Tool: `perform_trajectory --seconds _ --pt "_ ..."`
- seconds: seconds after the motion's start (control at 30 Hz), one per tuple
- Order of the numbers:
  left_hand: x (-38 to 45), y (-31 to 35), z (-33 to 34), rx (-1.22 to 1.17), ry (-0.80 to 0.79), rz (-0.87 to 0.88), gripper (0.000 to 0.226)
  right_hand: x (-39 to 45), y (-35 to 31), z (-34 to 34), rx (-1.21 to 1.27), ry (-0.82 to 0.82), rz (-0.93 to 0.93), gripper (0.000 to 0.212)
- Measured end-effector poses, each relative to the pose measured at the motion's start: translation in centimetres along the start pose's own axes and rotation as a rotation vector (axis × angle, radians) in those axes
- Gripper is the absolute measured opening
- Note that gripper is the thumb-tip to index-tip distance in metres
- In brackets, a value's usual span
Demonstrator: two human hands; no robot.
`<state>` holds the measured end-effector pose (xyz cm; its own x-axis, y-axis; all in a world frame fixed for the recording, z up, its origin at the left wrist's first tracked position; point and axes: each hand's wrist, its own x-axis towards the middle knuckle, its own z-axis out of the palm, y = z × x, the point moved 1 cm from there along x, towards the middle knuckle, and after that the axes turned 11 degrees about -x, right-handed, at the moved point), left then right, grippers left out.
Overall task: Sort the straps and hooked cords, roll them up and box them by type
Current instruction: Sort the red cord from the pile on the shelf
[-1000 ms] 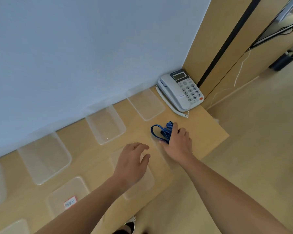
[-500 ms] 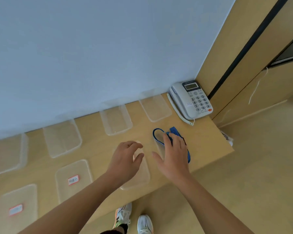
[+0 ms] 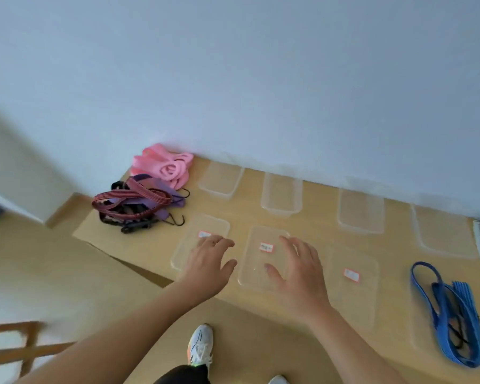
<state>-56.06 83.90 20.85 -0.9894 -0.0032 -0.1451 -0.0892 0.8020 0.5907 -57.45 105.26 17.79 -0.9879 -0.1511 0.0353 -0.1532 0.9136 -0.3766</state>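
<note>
Along a pale wall, a person stood over a low wooden desk (image 3: 311, 225) set out for sorting; both hands hovered empty, fingers spread and relaxed, gripping nothing. The left hand (image 3: 208, 261) hung above the lid nearest the pile, the right hand (image 3: 299, 268) above the middle labelled lid (image 3: 261, 256), whose red-edged sticker showed between them; a third labelled lid (image 3: 354, 275) lay just to the right.

Four clear boxes stood in a row against the wall, open side up, among them the leftmost box (image 3: 221, 177) and its neighbour (image 3: 281, 194); the lids lay in front of them, apparently so each type could be dropped in and closed without reaching across. No box held anything visible.

Unsorted stock sat at the left end: a pink strap bundle (image 3: 161, 167) against the wall, and just in front a tangle of red striped hooked cord (image 3: 130, 196), purple strap (image 3: 153, 187) and black hooks (image 3: 175, 220). Well apart, at the right end, a blue striped hooked cord (image 3: 449, 309) lay loose by the front edge, not yet rolled.

The tangle lay close to the desk's left corner, and the blue cord close to the front edge, so either could slide off if tugged; bare wood between the lids and the pile looked enough for rolling. A white sneaker (image 3: 201, 345) showed on the floor below.
</note>
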Motion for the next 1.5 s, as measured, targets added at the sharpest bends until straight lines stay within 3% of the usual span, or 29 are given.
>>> perform_trajectory --seconds 0.3,0.53,0.73,0.87,0.97,1.37,1.5 --pt "-1.2 -13.4 -9.3 -0.099 0.192 -0.129 0.046 6.1 -14.5 5.8 -0.083 -0.071 -0.268 0.062" --pt "1.3 -23.1 -16.3 -0.173 0.234 -0.158 0.043 13.3 -26.7 9.9 -0.108 -0.199 -0.333 0.070" --pt "4.0 -28.8 -19.6 -0.241 0.229 -0.182 0.037 19.6 -32.5 12.9 -0.168 -0.258 -0.311 0.058" --pt "5.2 -30.4 -20.5 -0.308 0.311 -0.204 0.029 21.7 -34.1 14.2 -0.252 -0.303 -0.228 0.031" --pt "5.6 -31.2 -20.7 -0.337 0.406 -0.203 0.023 21.9 -34.3 14.3 -0.184 -0.249 -0.120 0.016" --pt "7.5 -28.4 -20.8 -0.450 0.364 -0.158 0.013 23.5 -38.2 7.6 0.279 -0.034 -0.129 0.013" --pt "8.2 -26.8 -22.0 -0.557 0.397 -0.214 0.012 24.6 -38.5 5.0 0.453 -0.106 -0.121 0.022"
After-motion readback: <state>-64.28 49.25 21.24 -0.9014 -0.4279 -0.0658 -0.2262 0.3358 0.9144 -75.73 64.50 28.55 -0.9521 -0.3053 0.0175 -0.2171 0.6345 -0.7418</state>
